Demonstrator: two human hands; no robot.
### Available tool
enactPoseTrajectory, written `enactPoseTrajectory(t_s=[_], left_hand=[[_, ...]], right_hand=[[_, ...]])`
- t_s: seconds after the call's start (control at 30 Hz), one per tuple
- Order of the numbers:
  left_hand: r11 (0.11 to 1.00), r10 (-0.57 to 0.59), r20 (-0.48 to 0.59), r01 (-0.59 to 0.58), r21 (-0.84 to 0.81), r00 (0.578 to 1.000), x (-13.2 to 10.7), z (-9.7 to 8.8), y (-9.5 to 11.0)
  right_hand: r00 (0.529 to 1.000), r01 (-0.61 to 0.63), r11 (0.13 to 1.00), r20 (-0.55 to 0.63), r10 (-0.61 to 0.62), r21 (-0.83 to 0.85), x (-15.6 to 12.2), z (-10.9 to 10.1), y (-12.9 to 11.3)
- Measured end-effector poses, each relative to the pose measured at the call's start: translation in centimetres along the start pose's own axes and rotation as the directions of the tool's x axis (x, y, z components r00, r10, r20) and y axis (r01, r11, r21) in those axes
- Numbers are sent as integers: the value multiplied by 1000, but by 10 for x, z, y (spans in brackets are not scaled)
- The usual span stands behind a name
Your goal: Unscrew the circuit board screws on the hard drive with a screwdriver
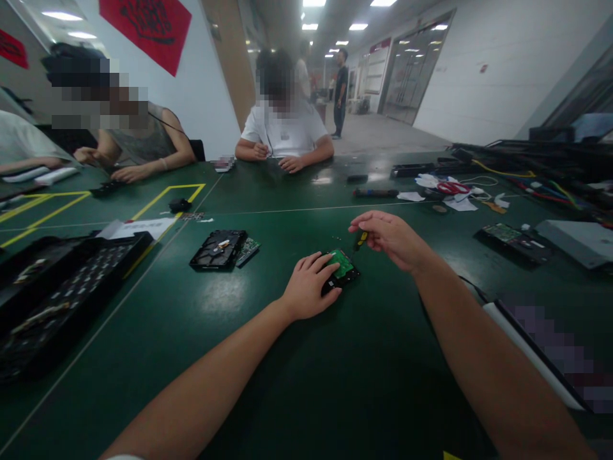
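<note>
A hard drive (351,276) with a green circuit board facing up lies on the green table in front of me. My left hand (313,287) grips it from the left, fingers over the board and thumb along the near edge, hiding much of it. Just beyond its right side, my right hand (387,235) is closed on a small screwdriver (361,239) with a yellow and black handle. The screwdriver points down toward the drive's far right corner; I cannot tell whether its tip touches. Tiny bits, perhaps screws (338,238), lie behind the drive.
Left stand a black drive case (218,249) with a loose circuit board (248,251) and a large black tray (71,306). On the right are another board-topped device (512,244), a grey box (579,243) and tangled cables (550,185). Co-workers (282,137) sit across the table.
</note>
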State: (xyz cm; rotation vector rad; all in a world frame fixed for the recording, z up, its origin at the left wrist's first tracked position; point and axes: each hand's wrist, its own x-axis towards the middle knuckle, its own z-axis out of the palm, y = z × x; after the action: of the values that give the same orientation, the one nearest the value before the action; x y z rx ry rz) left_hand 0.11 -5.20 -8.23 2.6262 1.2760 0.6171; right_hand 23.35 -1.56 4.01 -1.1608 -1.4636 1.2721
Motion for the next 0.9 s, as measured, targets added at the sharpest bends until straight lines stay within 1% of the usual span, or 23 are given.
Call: enactPoseTrajectory(t_s=[0.13,0.23,0.37,0.6,0.73,0.9], left_hand=[[1000,-2,-3,2,-2,1000,0,1,0],[1000,-7,-1,7,5,1000,0,0,1],[1000,-6,8,6,5,1000,1,0,1],[1000,-2,1,2,19,1000,0,0,1],[1000,-4,-1,4,16,1000,-1,0,1],[1000,-6,-2,6,3,1000,0,1,0]], right_hand=[[995,-30,1000,90,31,-4,-2,1,-3],[990,-58,998,128,54,23,-4,2,-4],[987,-86,993,141,74,81,-2,3,-2],[976,-172,962,167,138,211,0,-2,2],[978,-156,962,174,118,225,0,-2,2],[977,-148,969,183,111,200,-2,0,0]])
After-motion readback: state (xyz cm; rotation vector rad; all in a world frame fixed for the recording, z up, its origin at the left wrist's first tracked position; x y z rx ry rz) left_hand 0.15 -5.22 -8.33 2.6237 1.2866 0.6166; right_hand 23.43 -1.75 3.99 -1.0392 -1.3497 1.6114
